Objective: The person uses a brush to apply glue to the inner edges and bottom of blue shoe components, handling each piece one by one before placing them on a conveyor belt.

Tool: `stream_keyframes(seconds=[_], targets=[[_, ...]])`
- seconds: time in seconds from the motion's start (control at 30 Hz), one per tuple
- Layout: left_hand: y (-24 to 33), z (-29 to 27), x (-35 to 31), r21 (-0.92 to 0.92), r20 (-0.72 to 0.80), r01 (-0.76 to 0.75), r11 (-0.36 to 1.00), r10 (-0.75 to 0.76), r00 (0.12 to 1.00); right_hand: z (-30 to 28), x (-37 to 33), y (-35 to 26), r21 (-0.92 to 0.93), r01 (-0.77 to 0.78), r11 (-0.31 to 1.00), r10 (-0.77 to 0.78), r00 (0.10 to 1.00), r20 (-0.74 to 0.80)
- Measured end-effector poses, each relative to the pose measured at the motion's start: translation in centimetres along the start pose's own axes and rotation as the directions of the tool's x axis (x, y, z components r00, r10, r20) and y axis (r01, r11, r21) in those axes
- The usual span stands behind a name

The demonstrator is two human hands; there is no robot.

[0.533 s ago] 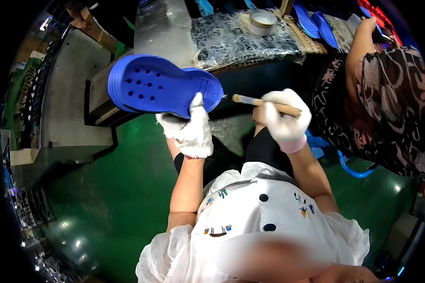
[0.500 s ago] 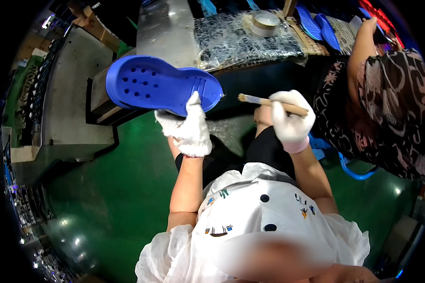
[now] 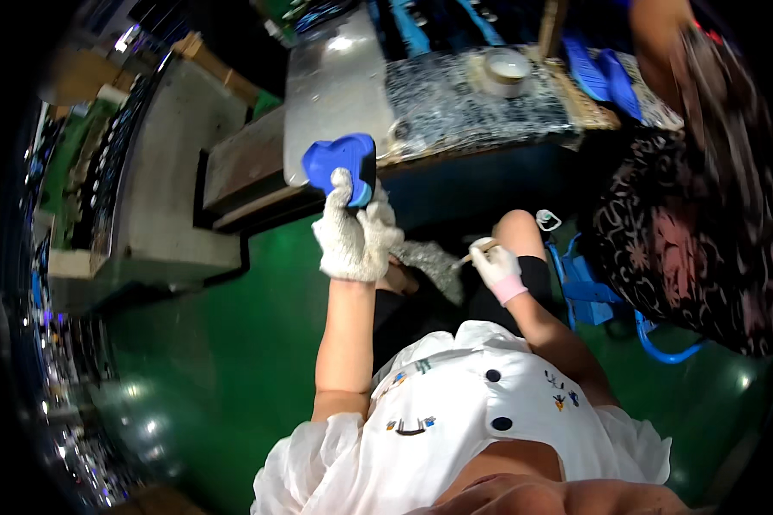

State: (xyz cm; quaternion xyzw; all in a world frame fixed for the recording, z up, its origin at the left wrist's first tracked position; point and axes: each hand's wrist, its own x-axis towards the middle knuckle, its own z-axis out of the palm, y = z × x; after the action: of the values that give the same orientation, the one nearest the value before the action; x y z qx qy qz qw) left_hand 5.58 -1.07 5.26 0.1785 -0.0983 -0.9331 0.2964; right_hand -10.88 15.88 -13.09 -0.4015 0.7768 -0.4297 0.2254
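Note:
In its white knitted glove, my left hand [image 3: 356,236] grips a blue clog [image 3: 339,159] near the front edge of the table. The clog is turned away and foreshortened, with my thumb pressed on it. Lower, in front of my right thigh, my right hand [image 3: 494,266], gloved in white with a pink cuff, is closed around a wooden-handled brush [image 3: 479,250]. The brush points down to the left, over a crumpled clear plastic sheet [image 3: 434,262]; its bristles are hard to make out.
Ahead stands a table covered in plastic film [image 3: 464,112], bearing a round white container [image 3: 505,69] and blue shoe pieces [image 3: 614,81]. A metal plate [image 3: 331,86] adjoins it. At left is a grey machine cabinet [image 3: 172,146]. A person in patterned clothing [image 3: 687,223] stays right, by a blue stool [image 3: 586,296].
My left hand has tilted the clog away and shifted slightly right. My right hand, still with the brush, has dropped toward my lap, away from the clog. The view has shifted slightly.

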Motion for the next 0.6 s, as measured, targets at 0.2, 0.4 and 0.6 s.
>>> stream_keyframes(seconds=[0.2,0.4,0.6], targets=[[-9.3,7.9,2.9,0.940,-0.100,0.044,0.338,0.150,0.984,0.7,0.6,1.2,0.018,0.027,0.999,-0.026,0.999,-0.045],[-16.9,10.7,12.6,0.996,-0.006,0.010,0.093,-0.040,0.999,0.9,1.4,2.2,-0.030,0.056,0.998,-0.057,0.997,-0.049],[-18.5,12.5,19.3,0.993,0.041,-0.048,0.108,0.068,0.997,1.6,1.6,3.5,0.051,0.160,0.986,-0.150,0.977,-0.154]])
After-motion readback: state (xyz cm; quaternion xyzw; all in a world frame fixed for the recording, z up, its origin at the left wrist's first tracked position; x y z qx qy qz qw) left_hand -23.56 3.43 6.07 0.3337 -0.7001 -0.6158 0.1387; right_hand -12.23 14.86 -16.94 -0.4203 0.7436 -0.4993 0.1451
